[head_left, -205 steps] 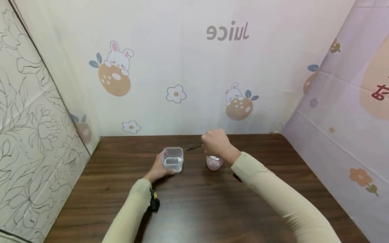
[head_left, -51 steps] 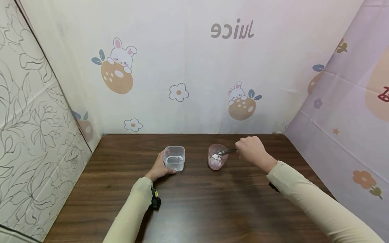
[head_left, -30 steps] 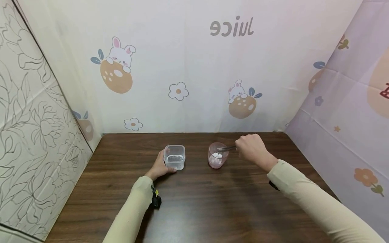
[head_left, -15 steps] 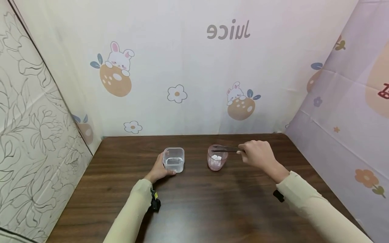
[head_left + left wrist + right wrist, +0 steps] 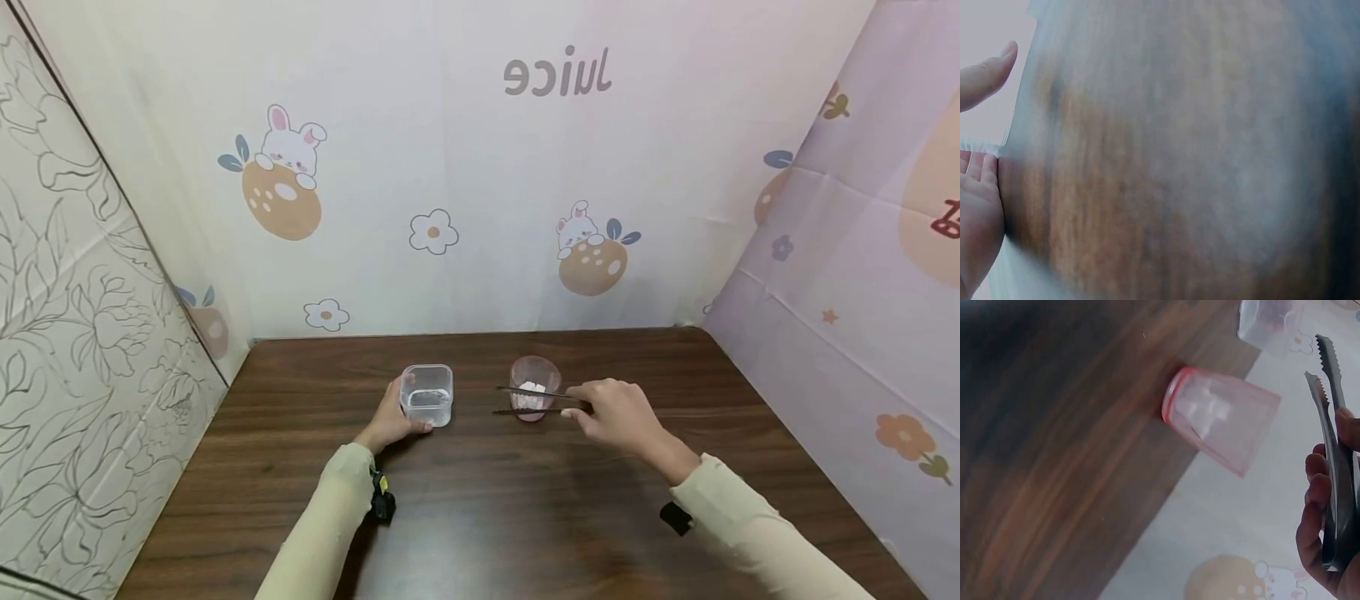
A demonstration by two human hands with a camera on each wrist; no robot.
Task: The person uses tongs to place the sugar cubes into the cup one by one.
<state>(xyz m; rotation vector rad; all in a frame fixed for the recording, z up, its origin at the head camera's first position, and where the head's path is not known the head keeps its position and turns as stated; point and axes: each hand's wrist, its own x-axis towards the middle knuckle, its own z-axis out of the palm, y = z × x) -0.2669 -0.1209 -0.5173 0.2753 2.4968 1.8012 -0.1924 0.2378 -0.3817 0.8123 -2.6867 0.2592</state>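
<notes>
My left hand [image 5: 390, 421] holds a clear, square plastic container [image 5: 429, 414] on the table, fingers at its far left side and thumb at the front. A pink see-through cup [image 5: 551, 377] stands to its right, with several white chunks [image 5: 532, 401] inside. My right hand [image 5: 618, 417] grips metal tongs [image 5: 1336, 481]. Their arms are spread apart, with nothing between the serrated tips. In the head view the tongs cross in front of the cup. The left wrist view shows only part of the left hand [image 5: 979, 219].
Dark wooden table [image 5: 480, 517] under both hands. A white printed cloth [image 5: 360, 167] hangs behind it, and patterned cloth panels stand on the left and right sides.
Earlier, my right hand held the tongs between container and cup, then with their tips in the cup. Now they are out of it, nearer me and spread. The left hand stays put.
</notes>
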